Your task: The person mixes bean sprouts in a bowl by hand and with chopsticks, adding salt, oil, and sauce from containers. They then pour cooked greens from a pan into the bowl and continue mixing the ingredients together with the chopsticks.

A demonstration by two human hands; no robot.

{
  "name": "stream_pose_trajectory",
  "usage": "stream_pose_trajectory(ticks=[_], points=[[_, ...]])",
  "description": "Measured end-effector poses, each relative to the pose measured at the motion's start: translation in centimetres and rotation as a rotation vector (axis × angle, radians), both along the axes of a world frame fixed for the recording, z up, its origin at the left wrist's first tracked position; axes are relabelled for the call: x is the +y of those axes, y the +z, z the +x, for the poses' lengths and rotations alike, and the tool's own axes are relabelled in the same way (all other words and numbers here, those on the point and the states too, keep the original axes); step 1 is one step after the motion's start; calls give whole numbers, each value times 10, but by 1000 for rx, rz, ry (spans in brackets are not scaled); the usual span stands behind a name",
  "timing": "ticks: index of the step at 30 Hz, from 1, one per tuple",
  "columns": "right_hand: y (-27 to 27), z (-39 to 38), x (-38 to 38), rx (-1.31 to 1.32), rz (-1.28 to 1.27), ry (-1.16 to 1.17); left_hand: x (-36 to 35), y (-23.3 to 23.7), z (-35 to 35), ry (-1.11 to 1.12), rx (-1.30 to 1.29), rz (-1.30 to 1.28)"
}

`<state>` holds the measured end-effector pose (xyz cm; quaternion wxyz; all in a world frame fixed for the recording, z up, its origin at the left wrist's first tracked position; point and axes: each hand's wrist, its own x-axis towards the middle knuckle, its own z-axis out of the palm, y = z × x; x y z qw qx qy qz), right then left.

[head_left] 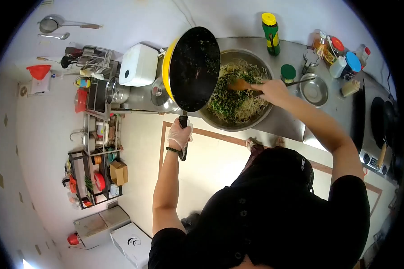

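Observation:
My left hand (179,136), in a clear plastic glove, is closed round the black handle of a yellow-sided wok (195,69). The wok is tipped on its side at the left rim of a large steel bowl (265,110), its dark inside showing small food bits. In the bowl lie pale shreds (249,107) with chopped greens on top. My right hand (270,92) is closed on the handle of a wooden spatula (240,84), whose blade rests on the greens.
Right of the bowl stand a green-lidded jar (288,71), a small steel bowl (314,90) and several bottles. A burner with a black pan (381,119) is at far right. A white appliance (139,65) and glass lid (158,93) sit left.

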<state>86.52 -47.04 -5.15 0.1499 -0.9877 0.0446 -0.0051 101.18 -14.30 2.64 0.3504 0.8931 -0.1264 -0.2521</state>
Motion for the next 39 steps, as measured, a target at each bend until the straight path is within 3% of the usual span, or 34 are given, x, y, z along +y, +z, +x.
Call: stream_pose_trajectory(ticks=[1,3,6,9,11,12,13,16,19,22,26,30,31,33,35,36,39], points=[[5,-3,-3,-15,20,-42,6,-7,6,-4,22,-8],[25,27,12,-419,12,-101,3,-1,-2,-12,22,16],[43,67,27,-570,7,-68,-11,18,-18,-52,1,57],[15,76,34,-563,79,-138,-15,14,-22,5,129,-77],[-3,54,32,-225,-7,-201,-18,14,-23,35,170,-136],[-25,37,32,-195,-20,-141,-16,12,-24,62,215,-198],[-28,19,26,-75,-31,-99,-12,8,-22,79,237,-235],[8,-8,17,-67,-15,-128,-8,10,-24,106,220,-204],[41,31,31,-524,39,-179,-12,23,-32,99,257,-214],[45,80,39,-766,-88,-85,-17,37,-47,99,316,-228],[13,76,35,-504,88,-327,-17,51,-63,96,293,-223],[10,7,31,77,28,-189,-12,35,-53,193,315,-257],[18,7,33,81,38,-184,-6,29,-51,199,316,-248],[36,18,29,-367,119,-251,-11,18,-47,146,374,-282],[60,53,26,-460,190,-197,-19,20,-55,132,386,-266],[42,83,23,-681,32,-172,-26,23,-57,127,383,-269],[24,87,20,-582,46,-274,-38,36,-64,119,391,-268]])
